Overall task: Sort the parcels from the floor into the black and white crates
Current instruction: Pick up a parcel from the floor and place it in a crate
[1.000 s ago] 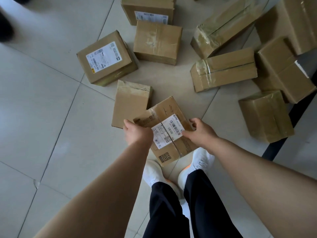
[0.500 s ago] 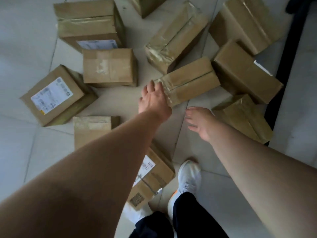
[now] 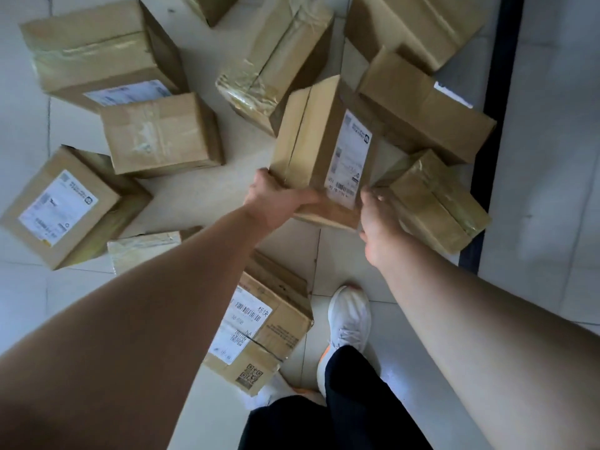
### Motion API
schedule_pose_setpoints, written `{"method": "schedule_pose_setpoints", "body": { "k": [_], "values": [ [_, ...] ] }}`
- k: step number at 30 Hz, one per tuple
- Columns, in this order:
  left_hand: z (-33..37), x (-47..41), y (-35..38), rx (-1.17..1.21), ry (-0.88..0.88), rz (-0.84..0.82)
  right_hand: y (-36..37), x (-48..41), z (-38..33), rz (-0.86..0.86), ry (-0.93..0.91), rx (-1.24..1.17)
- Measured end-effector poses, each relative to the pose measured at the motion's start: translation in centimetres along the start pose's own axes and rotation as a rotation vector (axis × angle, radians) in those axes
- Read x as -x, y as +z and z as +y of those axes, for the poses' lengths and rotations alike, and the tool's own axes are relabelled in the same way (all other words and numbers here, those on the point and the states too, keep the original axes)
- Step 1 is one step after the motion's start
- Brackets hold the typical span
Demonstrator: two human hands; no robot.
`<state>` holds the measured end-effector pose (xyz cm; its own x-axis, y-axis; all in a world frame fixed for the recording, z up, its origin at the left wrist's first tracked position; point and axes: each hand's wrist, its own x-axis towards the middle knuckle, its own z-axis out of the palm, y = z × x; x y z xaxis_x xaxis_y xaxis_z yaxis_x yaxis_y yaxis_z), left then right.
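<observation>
Both hands on one parcel (image 3: pixel 311 147), mid-frame, over the tile floor (image 3: pixel 207 196). My left hand (image 3: pixel 276 199) grips its near left corner, fingers curled round the near end. My right hand (image 3: pixel 380 222) sits at the near right corner, thumb touching the edge by the label (image 3: pixel 350 157); its fingers are blurred, can't tell how far they curl. The long axis runs away from me, far end leaning slightly right. The parcel is rolled so the labelled face looks up and right, barcode end nearest me. Can't tell if the far end is off the floor. Edges: the right side is tight, with a taped box (image 3: pixel 435 203) just beside my right hand and a long box (image 3: pixel 425 105) beyond it, both along a dark strip (image 3: pixel 496 92). The far left corner is close to a second taped box (image 3: pixel 272 60). Open room: bare floor left of the parcel up to the plain box (image 3: pixel 159 134), bare tile between the near end and my shoe (image 3: pixel 349 316), more tile right of the strip. Count: one parcel in hand, ten boxes on the floor, including a corner box (image 3: pixel 211 8) at the top edge and a hidden box (image 3: pixel 146 246) mostly under my left arm. Full labels show on four: the parcel, the big box (image 3: pixel 97 50), the left box (image 3: pixel 65 206), the foot box (image 3: pixel 266 326). Two hands; two white shoes, one mostly hidden.
</observation>
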<state>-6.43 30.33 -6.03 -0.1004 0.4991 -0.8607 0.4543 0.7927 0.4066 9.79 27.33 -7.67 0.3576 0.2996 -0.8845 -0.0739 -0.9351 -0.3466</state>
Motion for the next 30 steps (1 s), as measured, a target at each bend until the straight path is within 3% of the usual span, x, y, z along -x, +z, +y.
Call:
{"method": "schedule_pose_setpoints", "body": {
  "k": [5,11,16,20,24,30],
  "values": [
    [1.0,5.0,-4.1,0.142,-0.040,-0.242,-0.9,4.1,-1.2,-0.111,0.040,-0.114],
    [2.4,10.2,-7.0,0.102,0.017,-0.256,-1.3,9.3,-1.9,-0.185,-0.004,-0.242],
    [2.3,14.8,-7.9,0.133,0.005,-0.270,-1.8,13.4,-2.6,-0.126,-0.118,-0.227],
    [-1.1,19.2,-8.1,0.316,-0.118,-0.250,-2.0,17.1,-2.9,-0.156,-0.227,-0.032],
    [-6.4,24.3,-7.8,0.464,-0.299,-0.260,-0.1,20.8,-1.5,-0.187,-0.304,0.312],
    [-12.7,25.6,-6.2,0.663,-0.420,-0.171,2.9,21.1,2.6,-0.284,-0.328,0.541]
  ]
}}
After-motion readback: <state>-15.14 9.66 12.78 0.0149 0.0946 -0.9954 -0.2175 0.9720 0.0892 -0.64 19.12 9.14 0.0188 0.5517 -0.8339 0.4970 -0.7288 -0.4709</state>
